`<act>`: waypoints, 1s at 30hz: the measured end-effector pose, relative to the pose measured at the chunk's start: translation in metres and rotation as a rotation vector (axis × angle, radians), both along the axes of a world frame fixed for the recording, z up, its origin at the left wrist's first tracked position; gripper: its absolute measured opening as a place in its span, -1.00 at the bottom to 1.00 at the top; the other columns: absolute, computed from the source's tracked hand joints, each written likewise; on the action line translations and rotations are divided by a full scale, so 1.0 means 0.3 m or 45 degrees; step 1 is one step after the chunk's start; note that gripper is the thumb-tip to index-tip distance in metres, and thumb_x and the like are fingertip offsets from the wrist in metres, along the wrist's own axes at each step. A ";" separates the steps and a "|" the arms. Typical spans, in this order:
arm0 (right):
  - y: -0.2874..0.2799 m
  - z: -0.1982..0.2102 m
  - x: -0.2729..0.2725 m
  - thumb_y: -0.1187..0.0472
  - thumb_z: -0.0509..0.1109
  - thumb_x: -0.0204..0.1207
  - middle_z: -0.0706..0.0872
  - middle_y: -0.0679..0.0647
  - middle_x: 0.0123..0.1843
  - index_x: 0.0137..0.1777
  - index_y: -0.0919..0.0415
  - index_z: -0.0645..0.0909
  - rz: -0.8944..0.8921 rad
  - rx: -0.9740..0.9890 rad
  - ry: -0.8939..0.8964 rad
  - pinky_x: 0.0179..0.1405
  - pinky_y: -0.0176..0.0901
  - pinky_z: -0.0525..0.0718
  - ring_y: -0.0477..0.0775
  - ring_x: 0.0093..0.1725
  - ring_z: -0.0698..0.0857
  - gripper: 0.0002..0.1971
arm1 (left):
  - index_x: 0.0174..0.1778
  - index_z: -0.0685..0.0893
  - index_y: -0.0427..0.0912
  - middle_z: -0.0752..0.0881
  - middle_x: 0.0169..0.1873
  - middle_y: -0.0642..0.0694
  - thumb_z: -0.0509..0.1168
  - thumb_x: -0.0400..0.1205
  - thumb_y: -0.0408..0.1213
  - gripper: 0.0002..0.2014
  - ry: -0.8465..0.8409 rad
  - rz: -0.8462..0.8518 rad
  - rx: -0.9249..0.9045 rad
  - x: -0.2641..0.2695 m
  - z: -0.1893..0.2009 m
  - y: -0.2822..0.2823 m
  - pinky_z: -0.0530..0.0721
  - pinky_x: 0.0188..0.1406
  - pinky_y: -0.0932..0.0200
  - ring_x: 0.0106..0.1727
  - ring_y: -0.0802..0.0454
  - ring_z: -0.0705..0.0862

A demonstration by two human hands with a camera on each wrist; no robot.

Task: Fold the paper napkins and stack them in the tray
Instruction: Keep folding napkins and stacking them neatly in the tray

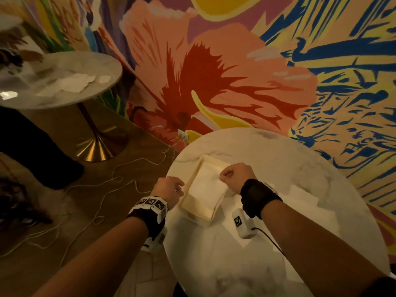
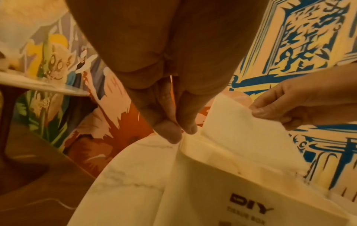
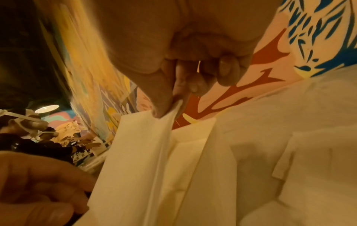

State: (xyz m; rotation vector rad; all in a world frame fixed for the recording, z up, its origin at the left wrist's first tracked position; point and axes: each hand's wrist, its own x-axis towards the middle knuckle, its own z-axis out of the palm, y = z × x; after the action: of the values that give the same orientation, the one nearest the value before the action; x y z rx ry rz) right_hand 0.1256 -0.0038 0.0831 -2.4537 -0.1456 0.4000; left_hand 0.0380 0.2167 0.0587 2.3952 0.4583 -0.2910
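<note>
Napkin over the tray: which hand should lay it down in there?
Probably the right hand: its fingers already pinch the napkin's corner above the tray. The left hand holds nothing, beside the tray.

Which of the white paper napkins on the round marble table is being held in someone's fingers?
The folded white paper napkin over the cream rectangular tray: the right hand pinches its corner. The other napkins lie flat on the table, untouched.
</note>
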 end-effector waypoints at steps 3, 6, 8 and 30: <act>0.054 -0.049 -0.006 0.12 0.53 0.49 0.81 -0.05 -0.08 -0.17 0.01 0.81 0.042 -0.086 0.064 0.17 -0.25 0.67 -0.02 0.00 0.75 -0.96 | 0.20 0.77 -0.08 0.75 -0.18 0.08 0.38 0.64 -0.34 -0.76 0.006 -0.014 0.000 -0.009 -0.020 0.005 0.59 -0.10 0.31 -0.20 0.19 0.64; 0.101 -0.093 -0.023 0.11 0.51 0.49 0.82 -0.04 -0.05 -0.23 -0.03 0.75 0.093 -0.172 0.128 0.19 -0.18 0.69 0.01 0.04 0.75 -0.92 | 0.22 0.77 -0.10 0.77 -0.12 0.04 0.39 0.62 -0.38 -0.74 0.030 -0.015 -0.010 -0.011 -0.034 0.012 0.63 -0.09 0.29 -0.19 0.17 0.66; 0.127 -0.120 -0.035 0.06 0.50 0.49 0.82 -0.07 -0.04 -0.28 -0.08 0.71 0.122 -0.263 0.139 0.20 -0.15 0.69 0.02 0.05 0.74 -0.87 | 0.23 0.76 -0.10 0.79 -0.05 0.00 0.40 0.61 -0.42 -0.71 0.061 -0.026 -0.015 -0.013 -0.041 0.015 0.67 -0.05 0.27 -0.16 0.14 0.68; 0.156 -0.251 -0.033 -0.07 0.28 0.59 0.63 -0.06 0.02 -0.08 -0.16 0.75 0.278 -0.829 -0.088 0.09 -0.02 0.30 0.08 0.10 0.39 -0.80 | 0.27 0.76 -0.09 0.79 0.03 0.00 0.41 0.61 -0.39 -0.69 0.109 -0.044 -0.002 -0.007 -0.060 0.028 0.66 0.09 0.26 0.04 0.07 0.71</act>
State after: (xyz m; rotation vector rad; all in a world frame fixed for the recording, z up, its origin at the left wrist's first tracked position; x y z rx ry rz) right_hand 0.1158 0.0431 0.0078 -3.1076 -0.3624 0.5190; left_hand 0.0358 0.2252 0.0408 2.3978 0.4552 -0.4107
